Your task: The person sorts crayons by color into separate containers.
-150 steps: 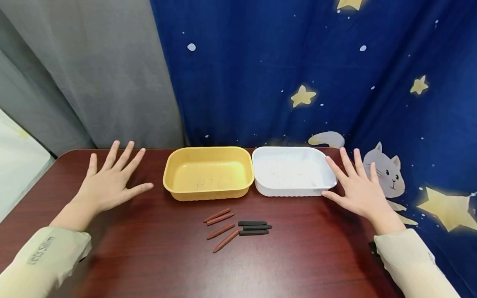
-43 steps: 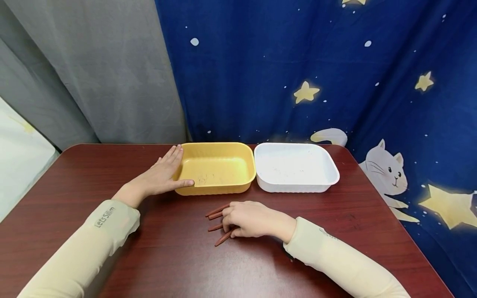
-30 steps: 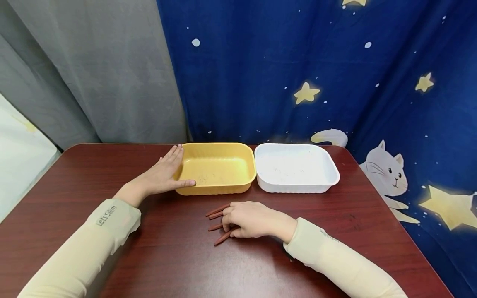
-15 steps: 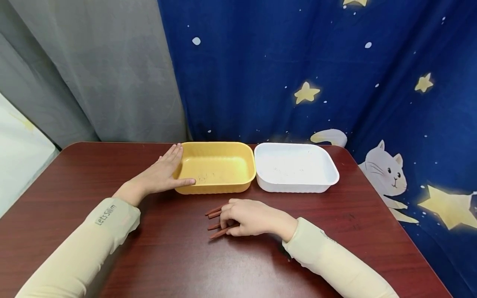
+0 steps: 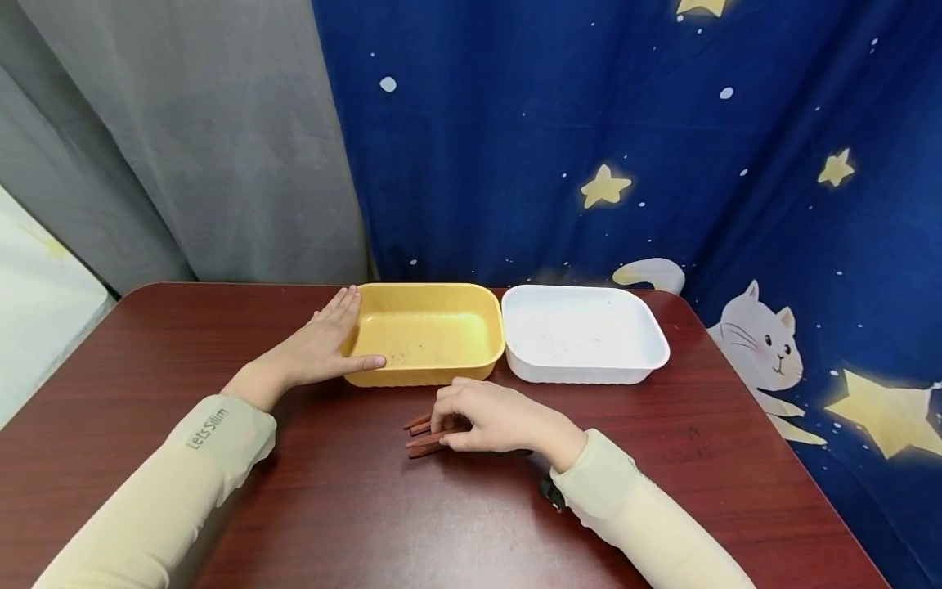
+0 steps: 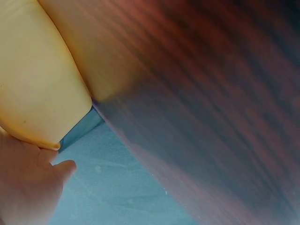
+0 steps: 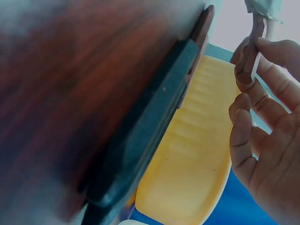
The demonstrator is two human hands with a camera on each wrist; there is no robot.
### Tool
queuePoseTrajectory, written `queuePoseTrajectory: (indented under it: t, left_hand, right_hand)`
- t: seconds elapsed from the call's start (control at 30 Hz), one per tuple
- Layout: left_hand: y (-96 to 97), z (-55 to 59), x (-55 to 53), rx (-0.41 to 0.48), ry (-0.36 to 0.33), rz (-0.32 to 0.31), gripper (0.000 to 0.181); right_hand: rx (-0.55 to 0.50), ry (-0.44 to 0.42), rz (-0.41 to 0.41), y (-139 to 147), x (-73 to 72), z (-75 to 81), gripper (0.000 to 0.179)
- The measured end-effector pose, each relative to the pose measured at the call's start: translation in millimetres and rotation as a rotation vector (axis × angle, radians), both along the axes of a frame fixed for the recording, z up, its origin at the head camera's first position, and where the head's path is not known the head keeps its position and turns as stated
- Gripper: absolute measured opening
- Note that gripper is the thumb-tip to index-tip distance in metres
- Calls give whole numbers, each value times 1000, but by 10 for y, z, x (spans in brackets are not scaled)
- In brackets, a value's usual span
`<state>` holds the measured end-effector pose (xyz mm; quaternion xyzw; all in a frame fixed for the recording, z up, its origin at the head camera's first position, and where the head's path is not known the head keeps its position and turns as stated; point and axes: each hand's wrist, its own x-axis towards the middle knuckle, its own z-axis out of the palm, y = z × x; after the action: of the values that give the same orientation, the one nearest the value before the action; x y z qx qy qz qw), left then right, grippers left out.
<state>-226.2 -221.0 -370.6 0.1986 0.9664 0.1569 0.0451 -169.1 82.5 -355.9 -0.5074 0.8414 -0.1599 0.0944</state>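
My right hand [image 5: 496,417] pinches a reddish-brown crayon [image 7: 251,54] between thumb and fingertips, just above the table. Other brown crayons [image 5: 418,424] lie by its fingertips, partly covered by the hand. Beneath the right palm are black crayons [image 7: 140,131], large in the right wrist view and almost wholly hidden in the head view. My left hand [image 5: 312,348] rests on the left end of the yellow bin [image 5: 427,376], its fingers extended along the side and the thumb lying over the front rim. No crayons show inside that bin.
A white bin [image 5: 581,374] stands against the yellow one's right side, near the back edge of the dark red wooden table [image 5: 353,523]. Grey and star-patterned blue curtains [image 5: 478,147] hang right behind the table. A black strap [image 5: 552,494] shows at the right wrist.
From hovering spread, the left hand came onto the yellow bin and the right onto the crayons. In the last second, the right hand shifted slightly away toward the bins, swinging the nearest brown crayon.
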Motion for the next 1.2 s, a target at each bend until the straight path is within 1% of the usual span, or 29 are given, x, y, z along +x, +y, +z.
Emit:
queuePoseTrajectory:
  t: [0.33, 0.6, 0.9, 1.03, 1.2]
  left_hand:
    - [-9, 4, 10, -4, -11, 9, 118]
    - [-14, -7, 19, 9, 4, 10, 117]
    - [1, -36, -8, 12, 16, 4, 118]
    - [-10, -32, 4, 12, 12, 13, 118]
    - [-13, -30, 11, 13, 12, 15, 118]
  right_hand:
    - [-45, 14, -3, -17, -97, 77, 9]
    - [-103, 21, -9, -74, -209, 140, 10]
    - [-166, 36, -30, -87, -301, 223, 9]
    - [-189, 30, -41, -97, -324, 232, 9]
    - [-215, 45, -48, -120, -395, 222, 11]
